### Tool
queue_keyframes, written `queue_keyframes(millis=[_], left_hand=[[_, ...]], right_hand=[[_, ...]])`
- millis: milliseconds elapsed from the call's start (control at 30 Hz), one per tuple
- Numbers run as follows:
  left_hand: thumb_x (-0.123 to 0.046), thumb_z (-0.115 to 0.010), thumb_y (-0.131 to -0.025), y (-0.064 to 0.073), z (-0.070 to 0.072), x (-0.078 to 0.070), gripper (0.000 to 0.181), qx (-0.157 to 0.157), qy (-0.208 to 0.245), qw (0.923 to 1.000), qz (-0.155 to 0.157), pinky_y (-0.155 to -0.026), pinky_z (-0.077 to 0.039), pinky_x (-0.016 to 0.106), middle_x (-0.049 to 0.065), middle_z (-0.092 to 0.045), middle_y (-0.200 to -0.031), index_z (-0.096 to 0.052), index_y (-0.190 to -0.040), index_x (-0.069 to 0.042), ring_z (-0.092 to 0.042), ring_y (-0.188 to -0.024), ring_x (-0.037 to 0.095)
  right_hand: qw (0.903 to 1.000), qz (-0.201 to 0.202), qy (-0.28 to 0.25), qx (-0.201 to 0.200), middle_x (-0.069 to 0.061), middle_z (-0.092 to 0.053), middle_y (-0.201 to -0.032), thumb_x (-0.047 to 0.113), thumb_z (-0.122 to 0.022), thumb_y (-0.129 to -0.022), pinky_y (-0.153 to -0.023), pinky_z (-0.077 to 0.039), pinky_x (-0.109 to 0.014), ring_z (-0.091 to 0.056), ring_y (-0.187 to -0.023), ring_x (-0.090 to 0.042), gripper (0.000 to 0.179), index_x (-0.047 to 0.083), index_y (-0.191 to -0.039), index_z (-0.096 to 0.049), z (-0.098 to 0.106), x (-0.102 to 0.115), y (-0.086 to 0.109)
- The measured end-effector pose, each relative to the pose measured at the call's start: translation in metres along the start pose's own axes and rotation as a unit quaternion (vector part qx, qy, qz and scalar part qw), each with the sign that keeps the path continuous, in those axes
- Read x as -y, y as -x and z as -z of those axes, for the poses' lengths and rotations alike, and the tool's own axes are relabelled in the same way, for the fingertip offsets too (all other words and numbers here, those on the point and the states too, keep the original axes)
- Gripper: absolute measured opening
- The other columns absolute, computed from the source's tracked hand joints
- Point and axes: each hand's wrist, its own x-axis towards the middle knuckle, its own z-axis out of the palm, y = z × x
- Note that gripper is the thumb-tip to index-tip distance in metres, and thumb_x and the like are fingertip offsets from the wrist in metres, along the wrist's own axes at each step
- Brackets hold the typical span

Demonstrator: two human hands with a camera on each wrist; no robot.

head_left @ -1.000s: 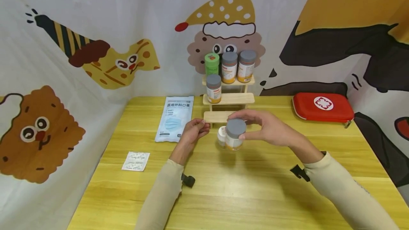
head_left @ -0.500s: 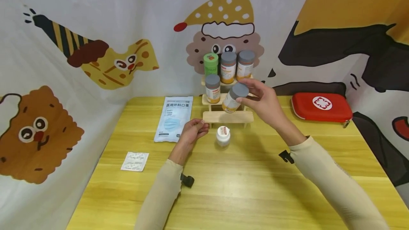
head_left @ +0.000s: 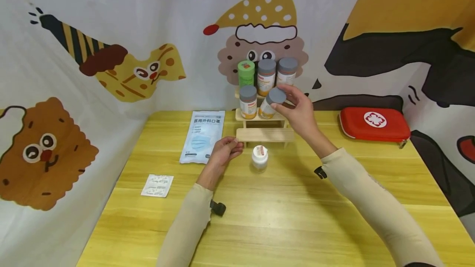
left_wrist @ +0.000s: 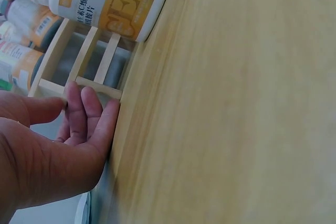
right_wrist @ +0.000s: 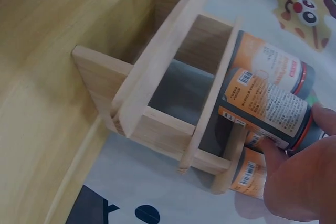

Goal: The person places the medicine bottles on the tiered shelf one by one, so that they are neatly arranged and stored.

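Note:
My right hand [head_left: 301, 110] grips a grey-lidded supplement bottle [head_left: 276, 96] by its lid. That bottle leans over the right part of the wooden step rack's middle shelf, its base at the board in the right wrist view [right_wrist: 270, 103]. On the same shelf, to its left, stands another grey-lidded bottle [head_left: 248, 103]. With thumb and fingers my left hand [head_left: 222, 153] pinches the left end of the rack's lowest step [head_left: 265, 135]. A white bottle [head_left: 259, 158] stands on the table just in front of the rack.
The top shelf carries a green bottle [head_left: 246, 73] and two grey-lidded bottles. A face mask packet [head_left: 202, 135] lies beside my left hand. Farther left is a small white sachet [head_left: 157, 186]. A red first-aid case [head_left: 375, 124] rests at the back right, before a printed cloth.
My right hand has carried the grey-lidded bottle up and back from beside the white bottle to the middle shelf. The left hand has stayed at the rack.

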Motion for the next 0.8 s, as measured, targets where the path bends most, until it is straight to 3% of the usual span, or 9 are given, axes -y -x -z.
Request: queue_keyframes(millis=[433, 800], left_hand=[[-0.011, -0.057, -0.110, 0.001, -0.001, 0.000, 0.014, -0.005, 0.004, 1.0000, 0.001, -0.097, -0.066, 0.035, 0.004, -0.074, -0.094, -0.063, -0.118, -0.001, -0.073, -0.086, 0.014], [-0.011, -0.058, -0.109, 0.001, -0.001, 0.000, 0.020, -0.002, -0.001, 1.0000, -0.005, -0.107, -0.062, 0.043, 0.007, -0.075, -0.097, -0.061, -0.123, 0.003, -0.073, -0.086, 0.014]], right_hand=[[0.9958, 0.027, 0.086, -0.016, -0.014, -0.059, -0.140, 0.012, -0.083, -0.093, -0.106, -0.061, -0.045, -0.064, -0.123, -0.028, 0.055, 0.010, -0.144, -0.061, -0.013, -0.005, -0.014], [0.9941, 0.041, 0.098, -0.021, -0.016, -0.057, -0.141, 0.010, -0.084, -0.092, -0.104, -0.061, -0.047, -0.064, -0.123, -0.031, 0.059, 0.008, -0.145, -0.057, -0.023, -0.009, -0.017]])
